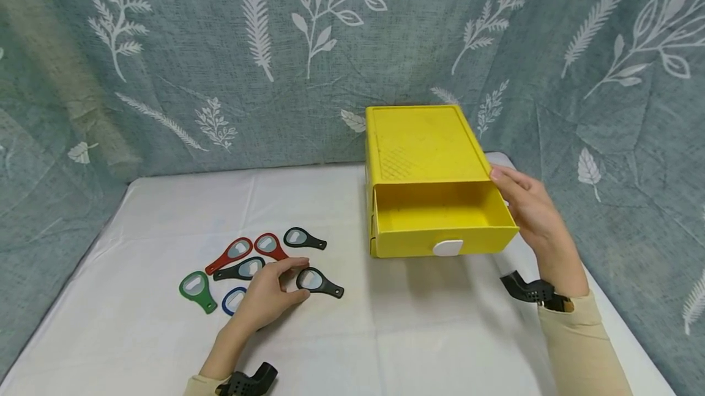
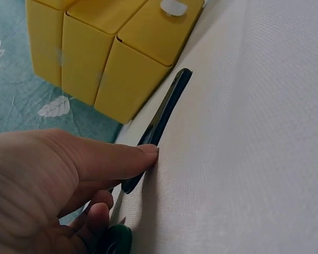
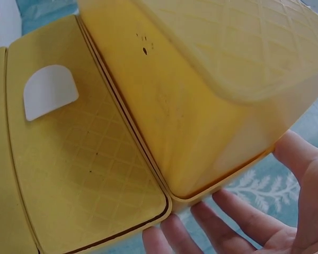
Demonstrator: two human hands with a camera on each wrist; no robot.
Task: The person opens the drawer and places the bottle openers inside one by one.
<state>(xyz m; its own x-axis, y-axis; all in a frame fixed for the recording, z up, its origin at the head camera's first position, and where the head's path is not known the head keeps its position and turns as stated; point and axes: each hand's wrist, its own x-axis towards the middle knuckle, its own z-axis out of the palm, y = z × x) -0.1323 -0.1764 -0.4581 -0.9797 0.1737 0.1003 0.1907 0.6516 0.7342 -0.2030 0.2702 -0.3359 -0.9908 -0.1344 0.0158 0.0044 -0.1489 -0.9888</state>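
My left hand [image 1: 265, 292] pinches a black bottle opener [image 1: 326, 286] by its round head, thumb and fingers on opposite edges. The left wrist view shows that bottle opener [image 2: 167, 108] edge-on under the thumb. Left of and behind this hand lie more bottle openers: a green one [image 1: 201, 298], a blue one [image 1: 230, 304] partly covered by the hand, two red ones and two black ones. My right hand [image 1: 531, 203] rests against the right side of a yellow drawer box [image 1: 424, 139], its fingers extended along the side in the right wrist view. The box's top drawer [image 1: 410, 243] is pulled out.
The box stands at the back right of a white-covered table [image 1: 341, 353]. A lower drawer with a white handle [image 3: 50, 92] is closed beneath the pulled-out one. Behind the table hangs a grey-green curtain [image 1: 193, 59] with white leaf prints.
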